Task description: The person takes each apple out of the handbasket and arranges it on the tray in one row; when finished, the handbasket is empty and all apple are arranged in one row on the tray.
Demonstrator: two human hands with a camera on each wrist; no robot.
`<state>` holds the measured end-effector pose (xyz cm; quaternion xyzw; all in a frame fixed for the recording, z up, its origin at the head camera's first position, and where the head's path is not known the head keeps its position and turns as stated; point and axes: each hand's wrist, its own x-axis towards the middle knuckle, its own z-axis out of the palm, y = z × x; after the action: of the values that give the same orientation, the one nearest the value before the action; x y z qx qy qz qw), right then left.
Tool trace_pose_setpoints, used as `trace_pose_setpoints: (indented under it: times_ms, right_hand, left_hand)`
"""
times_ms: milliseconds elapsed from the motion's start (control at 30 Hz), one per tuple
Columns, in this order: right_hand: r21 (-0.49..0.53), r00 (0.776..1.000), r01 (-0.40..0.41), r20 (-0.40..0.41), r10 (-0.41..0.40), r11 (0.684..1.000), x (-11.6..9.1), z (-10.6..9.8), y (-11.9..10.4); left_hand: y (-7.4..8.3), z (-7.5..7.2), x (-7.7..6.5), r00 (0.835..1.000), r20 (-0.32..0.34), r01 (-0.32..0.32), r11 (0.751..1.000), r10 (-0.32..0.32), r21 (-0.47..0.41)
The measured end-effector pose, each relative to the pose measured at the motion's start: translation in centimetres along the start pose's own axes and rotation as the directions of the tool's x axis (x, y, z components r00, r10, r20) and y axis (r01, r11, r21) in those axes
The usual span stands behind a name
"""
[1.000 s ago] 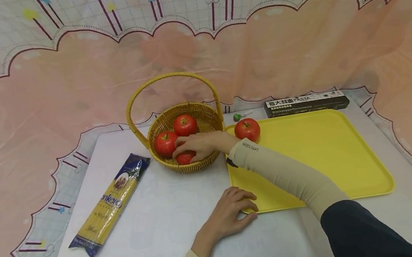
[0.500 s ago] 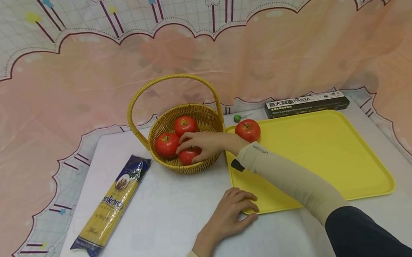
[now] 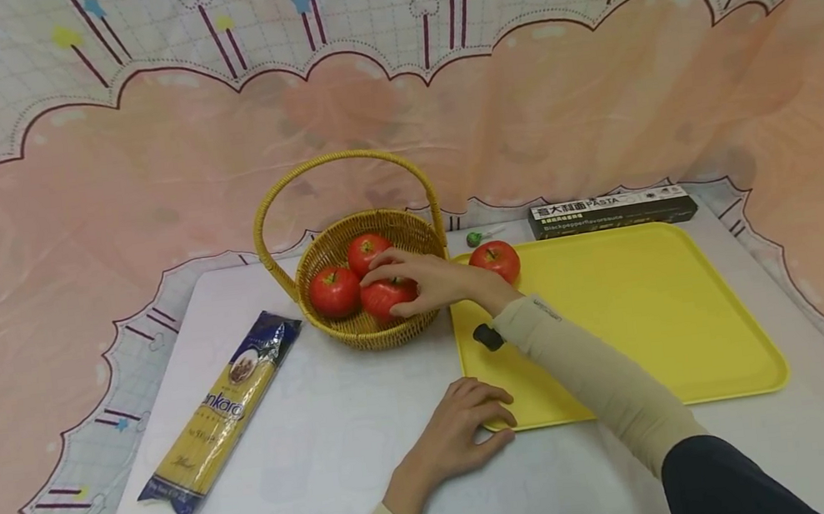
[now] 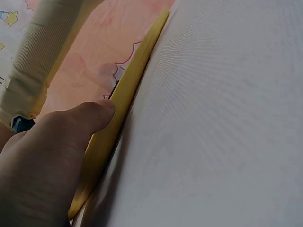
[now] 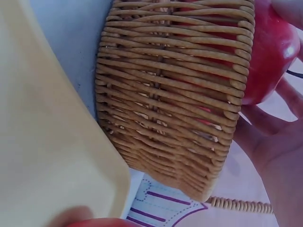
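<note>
My right hand (image 3: 435,278) grips a red apple (image 3: 386,298) raised a little inside the yellow wicker basket (image 3: 371,338). Two other apples lie in the basket, a left apple (image 3: 334,292) and a rear apple (image 3: 366,253). From the right wrist, the held apple (image 5: 274,56) shows above the woven rim, with fingers around it. My left hand (image 3: 455,432) rests at the near left corner of the yellow tray (image 3: 615,319), fingers relaxed over it. Its thumb (image 4: 97,116) touches the tray's edge in the left wrist view.
Another apple (image 3: 495,261) sits at the tray's far left corner, near a green-headed lollipop (image 3: 475,238). A black-and-white pasta box (image 3: 613,212) stands behind the tray. A spaghetti packet (image 3: 225,411) lies left of the basket, whose tall handle (image 3: 341,156) arches over it.
My right hand has drawn the near apple up and slightly right within the basket. My left hand has stayed at the tray corner.
</note>
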<state>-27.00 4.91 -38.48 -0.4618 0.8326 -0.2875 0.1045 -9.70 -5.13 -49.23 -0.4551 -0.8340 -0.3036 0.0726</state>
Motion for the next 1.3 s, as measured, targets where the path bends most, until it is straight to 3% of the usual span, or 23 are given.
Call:
trace_pose_setpoints:
  times_ms: [133,467,767,867,1067,1300]
  right_hand:
    - [0.042,0.999,0.013,-0.037,-0.012,0.999,-0.5,-0.1,0.1]
    - [0.111,0.991,-0.03,-0.126,0.044,0.993,-2.4,-0.5,0.7]
    - [0.138,0.97,0.028,-0.242,0.007,0.99,-4.0,-0.3,1.0]
    - [0.145,0.959,0.041,-0.285,0.002,0.989,-4.5,0.0,0.9]
    - [0.253,0.918,0.028,-0.389,0.076,0.967,-6.0,0.9,0.6]
    - [0.268,0.875,0.058,-0.478,0.08,0.962,-8.1,0.4,-2.1]
  left_hand:
    - [0.0,-0.1,0.0,1.0,-0.002,0.001,1.0,-0.001,-0.005]
    - [0.1,-0.2,0.0,1.0,0.004,-0.007,1.0,0.007,0.009]
    - [-0.1,-0.1,0.0,1.0,-0.002,-0.018,1.0,0.018,0.011]
    - [-0.1,0.0,-0.1,1.0,0.008,0.0,1.0,0.0,0.004]
    - [-0.1,0.2,-0.1,1.0,0.009,0.001,1.0,-0.001,0.009]
    - [-0.4,0.2,-0.3,1.0,-0.001,-0.025,0.999,0.025,0.032]
